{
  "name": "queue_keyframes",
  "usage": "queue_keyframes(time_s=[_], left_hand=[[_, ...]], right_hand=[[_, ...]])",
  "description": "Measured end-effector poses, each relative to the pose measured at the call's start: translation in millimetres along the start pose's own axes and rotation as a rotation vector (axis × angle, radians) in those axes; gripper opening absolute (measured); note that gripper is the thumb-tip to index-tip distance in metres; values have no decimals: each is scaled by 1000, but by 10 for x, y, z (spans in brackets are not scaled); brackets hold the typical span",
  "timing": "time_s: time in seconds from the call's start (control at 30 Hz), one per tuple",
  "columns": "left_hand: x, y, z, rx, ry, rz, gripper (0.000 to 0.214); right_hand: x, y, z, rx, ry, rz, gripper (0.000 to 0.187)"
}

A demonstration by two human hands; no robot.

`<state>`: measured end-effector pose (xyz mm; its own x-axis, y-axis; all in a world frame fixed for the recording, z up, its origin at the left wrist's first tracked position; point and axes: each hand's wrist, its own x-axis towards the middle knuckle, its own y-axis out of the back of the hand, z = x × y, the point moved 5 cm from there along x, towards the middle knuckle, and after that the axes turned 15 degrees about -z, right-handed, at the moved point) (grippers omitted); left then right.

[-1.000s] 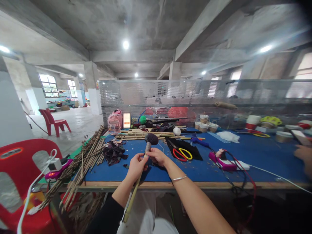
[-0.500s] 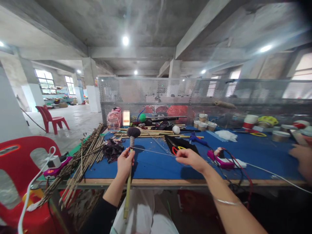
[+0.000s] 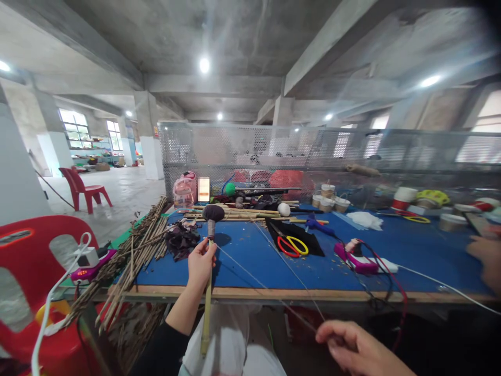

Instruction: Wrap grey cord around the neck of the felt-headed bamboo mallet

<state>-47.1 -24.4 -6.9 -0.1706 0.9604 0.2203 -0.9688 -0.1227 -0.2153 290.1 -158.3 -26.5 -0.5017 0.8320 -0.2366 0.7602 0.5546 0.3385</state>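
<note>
Now bamboo stick [image 3: 206, 308] with dark fuzzy head [image 3: 213, 213] held upright in closed left hand [image 3: 201, 262] at worktop [image 3: 250, 261] edge; thread [image 3: 258, 282] drawn farther out, pinched by right hand [image 3: 354, 347], winding likely underway.

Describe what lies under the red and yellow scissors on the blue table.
The scissors rest on a black cloth spread over the blue table. Whatever lies beneath that cloth is covered and cannot be seen.
</note>
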Motion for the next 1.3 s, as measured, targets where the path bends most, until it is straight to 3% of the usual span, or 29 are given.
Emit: queue_keyframes(time_s=[0.07, 0.13, 0.23, 0.4, 0.53, 0.63, 0.77, 0.87, 0.97, 1.07, 1.2, 1.3], left_hand=[[1, -4, -4, 6, 2, -6, 60], [-7, -15, 9, 14, 0, -12, 59], [-29, -32, 47, 13, -2, -17, 58], [-83, -48, 99, -43, 8, -34, 56], [-150, -49, 153, -161, -46, -40, 56], [-180, -36, 192, -234, -1, -34, 56], [-151, -23, 215, -357, 110, -85, 49], [-98, 5, 154, -438, 199, -44, 50], [-44, -31, 99, -485, 253, -2, 54], [-13, -129, 64, -530, 294, 4, 52], [-5, -246, -109, -506, 453, -69, 55], [18, -275, -272, -529, 478, -116, 57]], right_hand=[[65, -174, -58, 10, 4, -104, 45], [207, -183, -202, -48, 44, -64, 40], [578, 18, -501, -135, 148, 103, 33], [1555, 452, -904, -191, 206, 124, 27], [2347, 800, -1116, -538, 89, 264, 25], [2777, 1014, -1153, -765, -133, 450, 27], [3131, 1079, -1126, -851, -362, 435, 31], [3214, 961, -1277, -859, -274, 398, 20], [3103, 663, -1577, -851, 30, 332, 21], [2808, 273, -1801, -816, 230, 213, 20], [2372, -214, -1870, -829, 317, 2, 16], [2183, -443, -1819, -884, 365, -165, 18]])
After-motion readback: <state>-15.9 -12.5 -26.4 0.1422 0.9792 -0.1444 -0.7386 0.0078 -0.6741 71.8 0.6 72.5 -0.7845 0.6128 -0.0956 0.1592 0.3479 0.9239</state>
